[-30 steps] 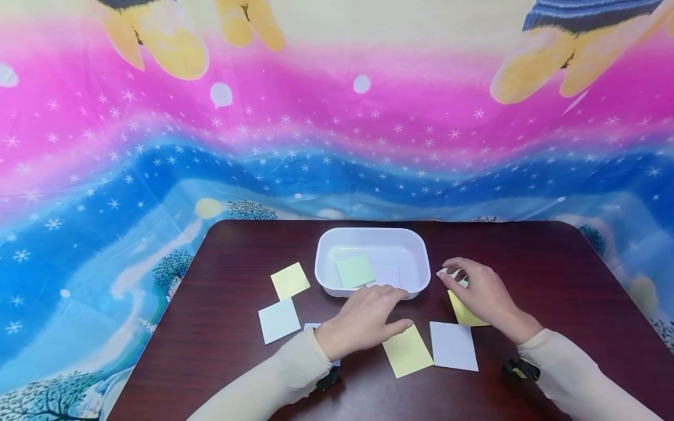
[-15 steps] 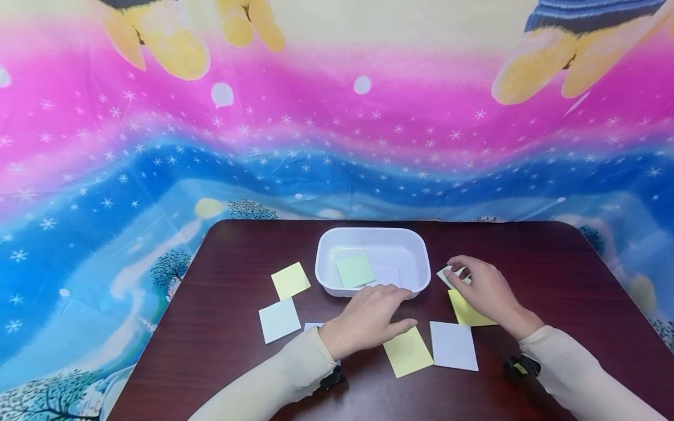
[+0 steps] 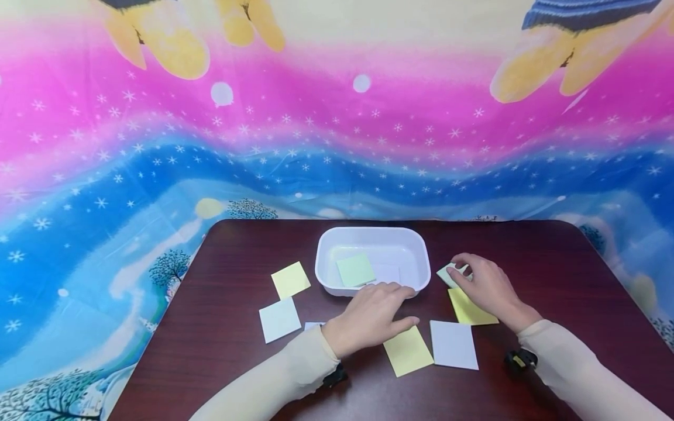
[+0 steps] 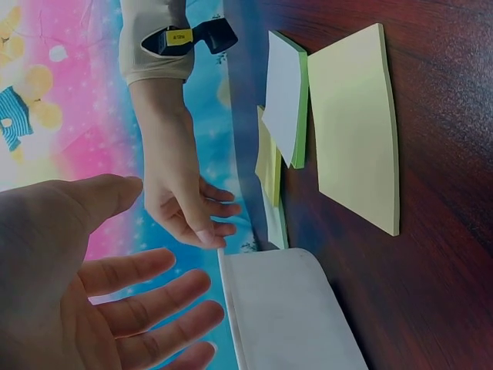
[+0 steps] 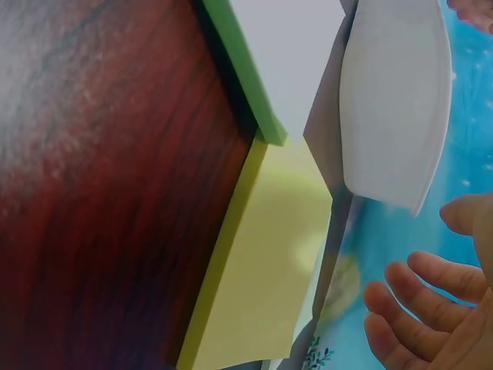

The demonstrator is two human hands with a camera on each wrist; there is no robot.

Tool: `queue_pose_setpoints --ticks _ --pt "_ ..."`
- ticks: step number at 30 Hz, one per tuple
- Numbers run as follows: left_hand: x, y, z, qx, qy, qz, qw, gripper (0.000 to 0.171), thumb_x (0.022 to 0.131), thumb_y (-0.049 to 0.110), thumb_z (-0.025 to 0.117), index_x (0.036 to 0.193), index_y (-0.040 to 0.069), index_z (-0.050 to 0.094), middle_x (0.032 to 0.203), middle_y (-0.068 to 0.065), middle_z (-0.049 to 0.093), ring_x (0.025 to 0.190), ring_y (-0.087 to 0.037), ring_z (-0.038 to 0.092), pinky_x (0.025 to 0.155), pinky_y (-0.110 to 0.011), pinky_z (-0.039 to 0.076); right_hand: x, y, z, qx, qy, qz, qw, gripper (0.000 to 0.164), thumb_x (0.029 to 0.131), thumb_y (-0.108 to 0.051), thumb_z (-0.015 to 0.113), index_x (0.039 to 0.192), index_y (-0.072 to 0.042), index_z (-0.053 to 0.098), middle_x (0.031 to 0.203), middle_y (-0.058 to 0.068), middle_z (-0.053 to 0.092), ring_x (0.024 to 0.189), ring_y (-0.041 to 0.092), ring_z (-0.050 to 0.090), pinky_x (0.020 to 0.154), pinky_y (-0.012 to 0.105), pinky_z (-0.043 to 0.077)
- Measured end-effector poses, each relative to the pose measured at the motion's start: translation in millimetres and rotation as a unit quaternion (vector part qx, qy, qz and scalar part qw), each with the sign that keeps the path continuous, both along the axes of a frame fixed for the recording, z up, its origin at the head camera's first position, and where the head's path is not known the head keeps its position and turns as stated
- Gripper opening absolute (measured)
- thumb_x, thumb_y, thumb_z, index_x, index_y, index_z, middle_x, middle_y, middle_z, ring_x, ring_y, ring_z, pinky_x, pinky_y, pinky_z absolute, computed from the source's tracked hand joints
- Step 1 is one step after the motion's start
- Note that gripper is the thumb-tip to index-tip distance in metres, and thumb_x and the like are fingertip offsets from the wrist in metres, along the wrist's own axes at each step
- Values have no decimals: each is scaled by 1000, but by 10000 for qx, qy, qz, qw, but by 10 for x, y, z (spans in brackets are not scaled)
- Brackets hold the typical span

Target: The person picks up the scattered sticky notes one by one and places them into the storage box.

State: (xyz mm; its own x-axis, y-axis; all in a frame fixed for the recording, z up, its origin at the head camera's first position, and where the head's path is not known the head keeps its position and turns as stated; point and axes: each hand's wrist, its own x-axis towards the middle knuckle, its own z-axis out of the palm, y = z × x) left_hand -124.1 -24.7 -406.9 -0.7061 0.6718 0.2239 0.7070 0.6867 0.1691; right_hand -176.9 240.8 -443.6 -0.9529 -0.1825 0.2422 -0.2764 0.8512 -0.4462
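In the head view my left hand (image 3: 368, 318) hovers by the front rim of the white plastic tub (image 3: 321, 275), fingers loosely spread and holding nothing. Its sleeve partly covers a whitish sticky-note pad (image 3: 314, 325). Below its thumb lies a pale yellow pad (image 3: 408, 351). My right hand (image 3: 487, 286) is over a pale green pad (image 3: 446, 275) right of the tub, hiding part of it. The right wrist view shows that hand's fingers (image 5: 431, 304) relaxed, with nothing between them. Under its palm side lies a brighter yellow pad (image 3: 468, 310).
Inside the tub are a light green pad (image 3: 355, 270) and a whitish pad (image 3: 387, 273). A white pad (image 3: 454, 345) lies at front right. On the left are a yellow pad (image 3: 291, 280) and a pale bluish pad (image 3: 279, 320). The dark wooden table (image 3: 221, 362) meets a printed cloth behind.
My right hand has drifted slightly right and away from me, uncovering more of the pale green and yellow pads. The left hand has shifted a little right. The pads appear unmoved.
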Motion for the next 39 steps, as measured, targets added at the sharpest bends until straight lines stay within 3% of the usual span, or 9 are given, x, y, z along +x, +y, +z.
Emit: queue_pose_setpoints --ticks 9,16,27,39 --pt "-25 37 4 5 0 -9 10000 48 89 52 52 122 18 60 106 7 65 94 -7 59 75 -26 48 -73 26 -20 87 2 -115 9999 45 91 -43 55 111 -4 64 101 15 66 87 30 61 68 47 51" --pt "-45 57 17 31 -56 -7 10000 47 89 51 52 122 18 60 106 7 65 94 -8 60 75 -26 48 -128 22 -37 144 -71 -202 9997 36 88 -31 61 111 -3 64 105 18 65 89 32 61 69 50 50" --pt "-133 96 30 89 -132 46 9999 49 90 51 51 124 17 59 109 4 65 94 -9 61 78 -25 48 -192 25 -64 228 -26 -228 9995 35 87 -30 62 109 -3 65 103 19 65 83 30 60 65 47 50" --pt "-180 111 24 117 -145 129 9997 47 89 50 53 123 18 59 108 5 65 93 -9 60 78 -26 48 -248 55 -122 398 -81 -220 9989 39 86 -28 63 112 0 62 109 24 60 92 35 57 71 51 49"
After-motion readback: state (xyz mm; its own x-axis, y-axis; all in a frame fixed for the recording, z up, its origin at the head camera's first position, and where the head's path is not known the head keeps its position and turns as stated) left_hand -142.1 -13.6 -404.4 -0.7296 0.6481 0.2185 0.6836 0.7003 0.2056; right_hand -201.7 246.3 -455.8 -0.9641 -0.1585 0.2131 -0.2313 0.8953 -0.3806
